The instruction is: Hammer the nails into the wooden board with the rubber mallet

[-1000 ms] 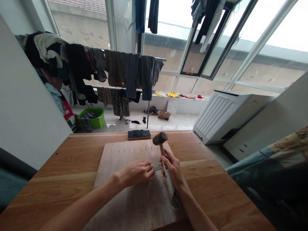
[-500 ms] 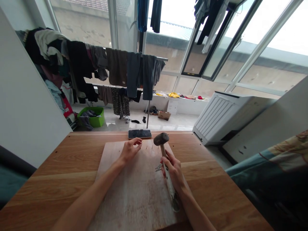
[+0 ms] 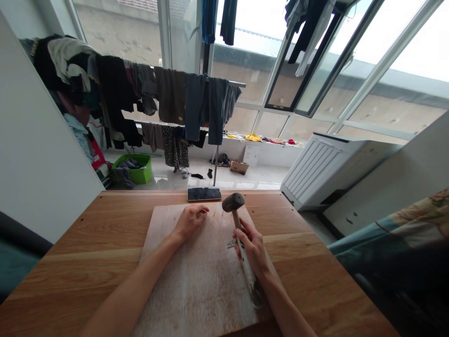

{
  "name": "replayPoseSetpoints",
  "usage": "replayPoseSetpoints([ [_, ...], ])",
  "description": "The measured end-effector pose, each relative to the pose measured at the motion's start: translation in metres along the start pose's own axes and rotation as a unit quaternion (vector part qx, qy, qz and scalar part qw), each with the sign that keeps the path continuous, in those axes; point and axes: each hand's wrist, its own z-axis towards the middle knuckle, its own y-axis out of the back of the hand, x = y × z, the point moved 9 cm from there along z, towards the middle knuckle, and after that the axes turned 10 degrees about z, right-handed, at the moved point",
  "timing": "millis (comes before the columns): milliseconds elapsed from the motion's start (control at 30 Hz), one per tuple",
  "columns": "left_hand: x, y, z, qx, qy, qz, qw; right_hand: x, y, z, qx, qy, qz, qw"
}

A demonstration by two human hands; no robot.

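Note:
My right hand is wrapped round the pale, worn handle of a hammer, its dark head raised over the far right part of a whitish wooden board. Near the board's far edge, my left hand has its thumb and fingers pinched together on a nail, mostly hidden by the fingers. Just right of those fingertips, thin nails stand upright in a row in the board. A small pile of loose nails lies on the board beside my right hand.
The board lies on a brown wooden table. A phone rests by the table's far edge. Beyond are a drying rack with clothes, a green basket on the floor and a white appliance at the right.
My left hand has lowered slightly toward the board, its fingers more curled. The hammer head has shifted a little to the left. The view has tilted very slightly.

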Motion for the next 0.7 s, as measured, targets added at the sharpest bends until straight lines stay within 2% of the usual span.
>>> replayPoseSetpoints([
  [133,-0.002,0.004,-0.002,-0.015,-0.009,-0.007,1.0,0.0,-0.003,0.0,0.012,-0.002,-0.01,1.0],
  [267,0.001,0.002,-0.002,-0.005,0.004,-0.038,0.999,0.006,-0.009,0.002,0.02,0.005,-0.037,0.999],
  [467,0.005,-0.001,-0.001,-0.01,0.02,-0.073,0.997,0.018,-0.035,0.004,0.067,0.007,-0.066,0.996],
  [700,0.0,-0.001,-0.002,-0.016,0.009,-0.113,0.993,0.004,-0.046,0.001,0.066,0.006,-0.079,0.995],
])
